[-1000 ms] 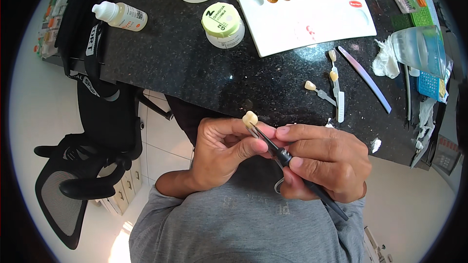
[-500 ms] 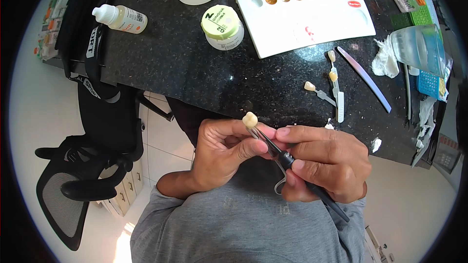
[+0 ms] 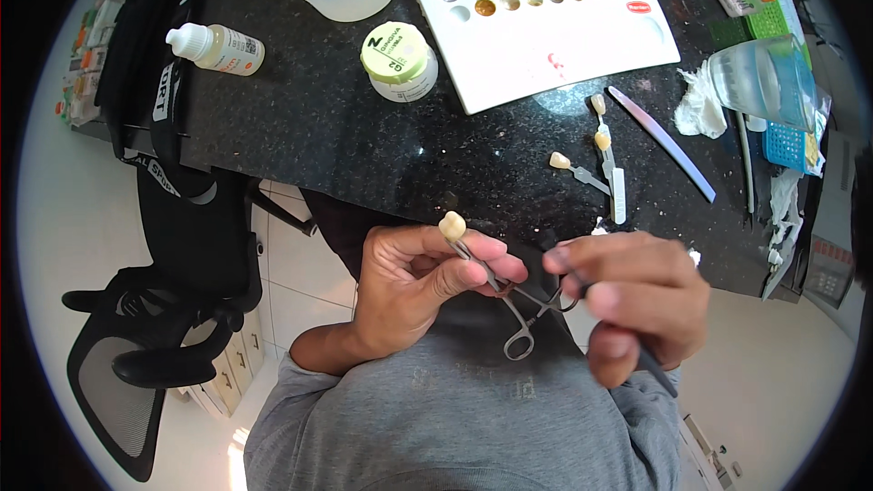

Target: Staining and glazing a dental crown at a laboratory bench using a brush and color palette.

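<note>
The left hand's (image 3: 409, 284) thumb and fingers were pinched closed around a metal ring-handled clamp (image 3: 503, 291), with a pale tooth-shaped crown (image 3: 452, 225) at its tips, just past the forefinger. The right hand's (image 3: 650, 300) fingers were curled around a slim dark tool (image 3: 658, 372), apart from the crown; its end seemed too blurred to make out. Beyond, on the black speckled counter (image 3: 309, 127), lay three tooth-tipped tabs (image 3: 618, 195) near a pastel strip (image 3: 664, 144). Farther off sat a white palette (image 3: 518, 59), with a green-lidded jar (image 3: 400, 62) to its left.
</note>
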{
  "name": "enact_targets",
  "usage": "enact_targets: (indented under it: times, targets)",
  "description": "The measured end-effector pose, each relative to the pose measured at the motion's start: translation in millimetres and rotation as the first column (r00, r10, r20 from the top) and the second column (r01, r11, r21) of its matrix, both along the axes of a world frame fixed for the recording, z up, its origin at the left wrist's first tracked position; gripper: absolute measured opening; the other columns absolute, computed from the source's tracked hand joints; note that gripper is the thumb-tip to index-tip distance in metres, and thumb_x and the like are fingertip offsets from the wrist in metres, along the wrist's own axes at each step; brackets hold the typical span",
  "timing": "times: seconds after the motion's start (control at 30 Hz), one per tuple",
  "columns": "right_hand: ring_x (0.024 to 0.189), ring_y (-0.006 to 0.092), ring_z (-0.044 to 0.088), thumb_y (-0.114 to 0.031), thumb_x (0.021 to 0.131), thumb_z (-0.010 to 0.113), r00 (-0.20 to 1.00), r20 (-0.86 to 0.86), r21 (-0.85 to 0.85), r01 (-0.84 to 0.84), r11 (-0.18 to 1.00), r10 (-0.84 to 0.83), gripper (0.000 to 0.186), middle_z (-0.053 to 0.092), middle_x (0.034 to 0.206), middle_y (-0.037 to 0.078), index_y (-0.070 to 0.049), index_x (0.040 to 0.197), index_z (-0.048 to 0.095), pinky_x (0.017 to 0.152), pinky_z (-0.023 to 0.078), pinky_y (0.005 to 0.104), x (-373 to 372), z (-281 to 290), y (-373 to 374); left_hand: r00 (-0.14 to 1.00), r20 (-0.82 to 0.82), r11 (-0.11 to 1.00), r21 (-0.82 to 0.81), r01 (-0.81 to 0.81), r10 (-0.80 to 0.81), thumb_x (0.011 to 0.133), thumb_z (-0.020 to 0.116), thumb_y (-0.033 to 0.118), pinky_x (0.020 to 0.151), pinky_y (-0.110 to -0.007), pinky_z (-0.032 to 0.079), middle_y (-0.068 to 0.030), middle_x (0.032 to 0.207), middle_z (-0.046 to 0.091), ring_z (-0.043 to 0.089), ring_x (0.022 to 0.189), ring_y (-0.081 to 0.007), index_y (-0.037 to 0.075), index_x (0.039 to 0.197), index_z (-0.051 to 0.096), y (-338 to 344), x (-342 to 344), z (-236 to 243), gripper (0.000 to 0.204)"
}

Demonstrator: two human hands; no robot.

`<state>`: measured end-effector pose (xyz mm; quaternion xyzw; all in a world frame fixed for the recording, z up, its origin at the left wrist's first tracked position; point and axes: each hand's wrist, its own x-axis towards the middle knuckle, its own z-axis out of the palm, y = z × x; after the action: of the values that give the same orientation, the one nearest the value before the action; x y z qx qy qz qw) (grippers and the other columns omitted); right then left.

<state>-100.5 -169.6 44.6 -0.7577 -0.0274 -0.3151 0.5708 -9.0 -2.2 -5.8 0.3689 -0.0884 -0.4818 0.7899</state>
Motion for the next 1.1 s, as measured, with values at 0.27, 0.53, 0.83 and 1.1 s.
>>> enact_targets:
  times: [0.27,0.53,0.83,1.1]
  targets:
    - [0.066,0.0187,0.06,-0.026,0.092,0.057,0.952,-0.163,-0.244,0.215,0.946,-0.258,0.037,0.058,0.088,0.013,0.006,0.112,0.053,0.058,0.051,0.0268,18,41,-50,0.997,0.075,0.999,-0.006,0.033,-0.033,0.087,0.062,0.006,0.078,-0.034,0.057,-0.0228,0.096,0.066,0.067,0.089,-0.0261,-0.007,0.099,0.063,3,8,-6,0.018]
    - [0.074,0.0124,0.064,-0.014,0.086,0.064,0.935,-0.296,-0.228,0.127,0.965,-0.193,0.017,0.065,0.083,0.011,0.001,0.087,0.058,0.065,0.051,0.022,86,44,-75,0.972,0.233,0.998,-0.042,0.047,-0.036,0.086,0.06,0.001,0.082,-0.037,0.056,-0.0261,0.103,0.064,0.065,0.096,-0.0292,-0.002,0.101,0.062,13,24,-13,0.016]
    - [0.089,0.017,0.065,-0.011,0.083,0.061,0.933,-0.349,-0.295,-0.013,0.955,-0.095,0.014,0.062,0.077,0.008,0.002,0.079,0.057,0.071,0.05,0.0248,133,29,-78,0.962,0.201,0.983,0.026,0.181,-0.183,0.089,0.058,0.007,0.083,-0.029,0.055,-0.021,0.105,0.065,0.065,0.097,-0.0219,-0.006,0.104,0.064,18,33,-9,0.02]
    - [0.092,0.0206,0.065,-0.009,0.079,0.062,0.91,-0.401,-0.291,-0.021,0.956,-0.102,0.012,0.059,0.072,0.006,0.002,0.075,0.057,0.077,0.049,0.0298,132,29,-76,0.949,0.178,0.965,0.072,0.251,-0.26,0.087,0.061,0.005,0.085,-0.029,0.054,-0.0193,0.104,0.065,0.065,0.096,-0.0205,-0.007,0.103,0.064,16,38,-7,0.02]
